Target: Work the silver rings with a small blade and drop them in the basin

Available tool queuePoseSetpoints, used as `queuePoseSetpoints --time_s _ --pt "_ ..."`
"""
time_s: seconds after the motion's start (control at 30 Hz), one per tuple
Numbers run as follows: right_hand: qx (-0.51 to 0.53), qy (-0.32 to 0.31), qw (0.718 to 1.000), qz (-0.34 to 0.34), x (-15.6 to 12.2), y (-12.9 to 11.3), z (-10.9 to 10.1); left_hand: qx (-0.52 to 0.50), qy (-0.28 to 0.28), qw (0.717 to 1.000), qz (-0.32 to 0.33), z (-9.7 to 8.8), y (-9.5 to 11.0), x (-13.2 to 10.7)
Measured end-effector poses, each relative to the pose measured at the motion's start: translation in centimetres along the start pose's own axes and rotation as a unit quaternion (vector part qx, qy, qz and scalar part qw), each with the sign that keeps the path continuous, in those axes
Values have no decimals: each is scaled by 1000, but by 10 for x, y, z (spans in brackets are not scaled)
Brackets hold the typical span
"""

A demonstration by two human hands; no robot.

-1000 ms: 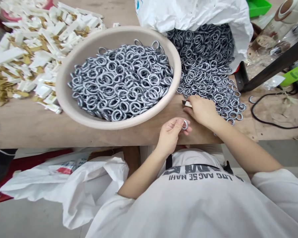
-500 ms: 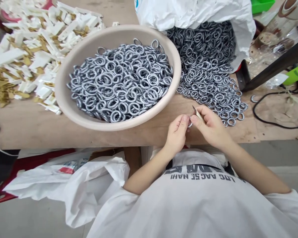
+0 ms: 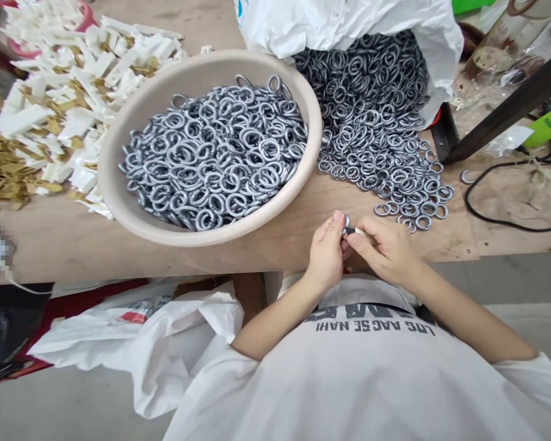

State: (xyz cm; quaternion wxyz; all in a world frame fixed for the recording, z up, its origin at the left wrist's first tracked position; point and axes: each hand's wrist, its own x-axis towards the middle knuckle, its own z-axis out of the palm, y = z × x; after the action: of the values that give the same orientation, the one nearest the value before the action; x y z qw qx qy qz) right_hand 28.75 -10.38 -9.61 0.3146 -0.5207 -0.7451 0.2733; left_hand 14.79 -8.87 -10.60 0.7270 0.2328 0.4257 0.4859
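Observation:
My left hand [image 3: 326,254] pinches a small grey metal ring [image 3: 346,222] between thumb and fingers, just in front of the basin. My right hand [image 3: 386,251] grips a small tool with a pale handle and dark tip [image 3: 352,231], and that tip sits against the ring. The two hands touch each other over the wooden table [image 3: 275,245]. To the left stands a beige basin [image 3: 133,211] heaped with grey rings [image 3: 211,159]. More rings [image 3: 386,147] spill from a white sack [image 3: 349,24] onto the table, close to my right hand.
White plastic pieces [image 3: 59,116] and brass-coloured bits [image 3: 4,174] lie heaped at the far left. At right are a dark metal bar [image 3: 509,110], a black cable [image 3: 487,211] and a stray open ring [image 3: 466,177]. A white plastic bag [image 3: 165,343] lies below the table edge.
My hands have come together. The right hand moved left from the pile with its tool, and the tool's tip now meets the ring held in my left hand.

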Motion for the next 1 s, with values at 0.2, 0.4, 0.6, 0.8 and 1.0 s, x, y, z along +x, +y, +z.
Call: queuePoseSetpoints --time_s 0.2,0.4,0.6,0.8,1.0 --pt "24 -31 999 23 2 -1 3 28 -39 999 5 -11 0 5" --pt "-108 11 993 45 39 -3 4 45 -52 998 16 -25 10 1" --pt "-306 23 948 86 95 18 4 36 -51 997 45 -37 15 -9" --pt "-329 -32 943 49 112 23 14 18 -10 999 29 -56 22 1" --pt "164 -18 983 84 60 13 -5 20 -75 996 -43 -54 22 2"
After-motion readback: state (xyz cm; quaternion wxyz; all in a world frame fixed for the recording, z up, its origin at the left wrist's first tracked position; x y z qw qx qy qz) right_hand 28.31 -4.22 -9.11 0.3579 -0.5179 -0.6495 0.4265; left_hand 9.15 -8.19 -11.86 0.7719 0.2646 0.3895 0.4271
